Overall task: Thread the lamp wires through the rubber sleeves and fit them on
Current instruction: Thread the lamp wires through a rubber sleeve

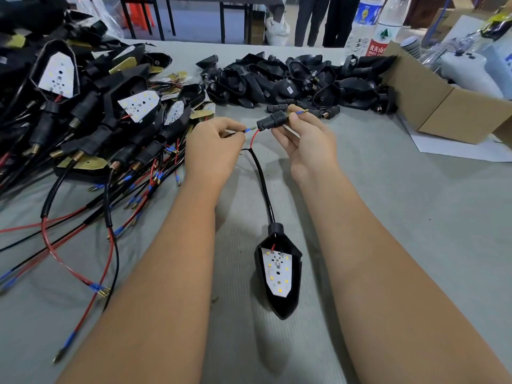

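A black arrow-shaped lamp (pixel 279 275) with a white LED board lies on the grey table between my forearms. Its black cable (pixel 263 184) runs up and splits into a red wire (pixel 255 136) and a black wire. My right hand (pixel 304 139) holds a black rubber sleeve (pixel 271 121). The red wire passes through the sleeve, and its blue-and-brass terminal (pixel 301 112) sticks out on the right. My left hand (pixel 214 145) pinches the black wire, whose blue-capped tip (pixel 250 130) sits just left of the sleeve's opening.
A heap of lamps with wires and sleeves (pixel 83 112) fills the left side. A pile of black housings and sleeves (pixel 291 81) lies at the back. A cardboard box (pixel 443 106) stands at the right, with water bottles (pixel 385 26) behind it. People's legs stand beyond the table.
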{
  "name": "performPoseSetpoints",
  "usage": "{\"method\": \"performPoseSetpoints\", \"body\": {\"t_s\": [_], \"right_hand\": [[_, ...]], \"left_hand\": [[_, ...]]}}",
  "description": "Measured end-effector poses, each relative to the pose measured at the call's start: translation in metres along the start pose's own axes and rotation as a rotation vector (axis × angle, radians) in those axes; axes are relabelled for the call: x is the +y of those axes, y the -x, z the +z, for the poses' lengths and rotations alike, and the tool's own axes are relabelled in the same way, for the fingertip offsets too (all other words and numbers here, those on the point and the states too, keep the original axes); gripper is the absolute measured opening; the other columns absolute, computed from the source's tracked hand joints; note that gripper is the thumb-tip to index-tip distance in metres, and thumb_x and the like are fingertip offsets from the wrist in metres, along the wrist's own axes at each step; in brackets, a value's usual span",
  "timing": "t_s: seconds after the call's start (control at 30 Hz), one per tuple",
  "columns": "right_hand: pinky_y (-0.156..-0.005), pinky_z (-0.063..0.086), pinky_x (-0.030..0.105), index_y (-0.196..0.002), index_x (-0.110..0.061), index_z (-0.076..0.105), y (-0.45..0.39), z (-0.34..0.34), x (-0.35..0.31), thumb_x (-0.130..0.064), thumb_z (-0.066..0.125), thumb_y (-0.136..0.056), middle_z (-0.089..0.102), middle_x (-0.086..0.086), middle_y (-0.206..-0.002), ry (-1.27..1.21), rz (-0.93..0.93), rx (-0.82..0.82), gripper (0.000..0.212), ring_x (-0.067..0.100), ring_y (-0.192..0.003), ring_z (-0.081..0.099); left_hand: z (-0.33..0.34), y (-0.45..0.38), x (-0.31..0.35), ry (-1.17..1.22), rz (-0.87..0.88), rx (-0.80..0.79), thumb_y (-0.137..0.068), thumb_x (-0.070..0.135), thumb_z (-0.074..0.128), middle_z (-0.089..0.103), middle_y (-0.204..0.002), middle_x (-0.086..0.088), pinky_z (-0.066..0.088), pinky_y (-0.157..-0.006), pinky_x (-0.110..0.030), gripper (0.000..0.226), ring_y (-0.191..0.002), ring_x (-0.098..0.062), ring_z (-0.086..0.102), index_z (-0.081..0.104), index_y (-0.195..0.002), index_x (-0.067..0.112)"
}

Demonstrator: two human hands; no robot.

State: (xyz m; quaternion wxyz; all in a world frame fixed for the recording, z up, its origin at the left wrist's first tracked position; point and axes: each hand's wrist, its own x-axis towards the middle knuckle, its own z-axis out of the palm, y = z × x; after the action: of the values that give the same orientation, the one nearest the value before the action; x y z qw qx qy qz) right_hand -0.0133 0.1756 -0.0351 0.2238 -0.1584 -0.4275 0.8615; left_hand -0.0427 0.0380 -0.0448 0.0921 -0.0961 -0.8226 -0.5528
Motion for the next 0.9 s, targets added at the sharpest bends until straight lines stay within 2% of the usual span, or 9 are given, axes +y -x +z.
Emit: {"method": "performPoseSetpoints", "body": {"t_s": [0.07, 0.2, 0.37, 0.47, 0.6, 0.83, 0.9], "right_hand": [[-0.077, 0.061, 0.031, -0.090, -0.004, 0.065, -0.0002, -0.0004, 0.0001, 0.004, 0.053, -0.096, 0.066, 0.011, -0.103, 0.000, 0.004, -0.009, 0.016, 0.028, -0.088, 0.067], [-0.077, 0.060, 0.031, -0.091, -0.004, 0.064, -0.0020, -0.0011, -0.0001, 0.004, 0.052, -0.096, 0.066, 0.009, -0.101, -0.005, 0.006, -0.023, 0.016, 0.028, -0.087, 0.067], [-0.071, 0.061, 0.029, -0.091, -0.004, 0.065, -0.0032, -0.0009, 0.0007, 0.004, 0.053, -0.096, 0.067, 0.011, -0.099, -0.023, 0.016, -0.001, 0.015, 0.027, -0.082, 0.068], [-0.072, 0.061, 0.029, -0.089, -0.005, 0.065, -0.0031, -0.0006, 0.0017, 0.005, 0.053, -0.095, 0.067, 0.009, -0.096, -0.017, 0.005, -0.002, 0.016, 0.027, -0.083, 0.068], [-0.071, 0.060, 0.028, -0.091, -0.004, 0.065, -0.0033, -0.0010, 0.0012, 0.004, 0.053, -0.096, 0.065, 0.016, -0.109, -0.042, 0.010, -0.004, 0.015, 0.027, -0.083, 0.069], [-0.070, 0.060, 0.027, -0.089, -0.007, 0.066, -0.0023, 0.0003, 0.0013, 0.004, 0.054, -0.095, 0.066, 0.012, -0.101, -0.001, 0.003, -0.020, 0.017, 0.027, -0.083, 0.067], [-0.070, 0.060, 0.027, -0.088, -0.007, 0.066, -0.0022, 0.0004, 0.0020, 0.004, 0.054, -0.095, 0.066, 0.009, -0.101, 0.013, -0.002, -0.027, 0.018, 0.026, -0.083, 0.067]], "left_hand": [[0.0005, 0.0007, 0.0009, -0.008, 0.009, -0.006, -0.085, 0.017, 0.061, 0.060, -0.059, 0.014, 0.036, -0.048, -0.013, 0.019, -0.048, 0.003, 0.048, 0.073, -0.088, 0.032], [0.0002, 0.0010, 0.0013, -0.020, 0.051, -0.001, -0.088, 0.016, 0.062, 0.063, -0.068, 0.016, 0.039, -0.055, -0.010, 0.018, -0.058, 0.004, 0.053, 0.075, -0.092, 0.028], [-0.0001, -0.0006, 0.0036, 0.099, 0.090, -0.027, -0.088, 0.008, 0.064, 0.061, -0.071, 0.018, 0.039, -0.062, -0.004, 0.014, -0.059, 0.013, 0.054, 0.075, -0.093, 0.016], [0.0011, 0.0002, 0.0018, 0.070, 0.084, -0.049, -0.088, 0.008, 0.064, 0.063, -0.073, 0.017, 0.040, -0.062, -0.003, 0.016, -0.059, 0.015, 0.054, 0.076, -0.095, 0.015], [0.0003, -0.0010, 0.0002, 0.035, 0.065, -0.030, -0.088, 0.010, 0.063, 0.066, -0.078, 0.012, 0.040, -0.062, -0.002, 0.017, -0.060, 0.016, 0.054, 0.076, -0.098, 0.016], [0.0002, 0.0003, 0.0002, 0.035, 0.082, -0.032, -0.089, 0.013, 0.064, 0.065, -0.078, 0.018, 0.041, -0.063, -0.003, 0.015, -0.064, 0.015, 0.056, 0.076, -0.096, 0.018], [0.0002, 0.0006, 0.0008, 0.035, 0.092, -0.018, -0.089, 0.012, 0.064, 0.068, -0.080, 0.014, 0.043, -0.066, -0.005, 0.015, -0.067, 0.013, 0.058, 0.075, -0.095, 0.019]]}}
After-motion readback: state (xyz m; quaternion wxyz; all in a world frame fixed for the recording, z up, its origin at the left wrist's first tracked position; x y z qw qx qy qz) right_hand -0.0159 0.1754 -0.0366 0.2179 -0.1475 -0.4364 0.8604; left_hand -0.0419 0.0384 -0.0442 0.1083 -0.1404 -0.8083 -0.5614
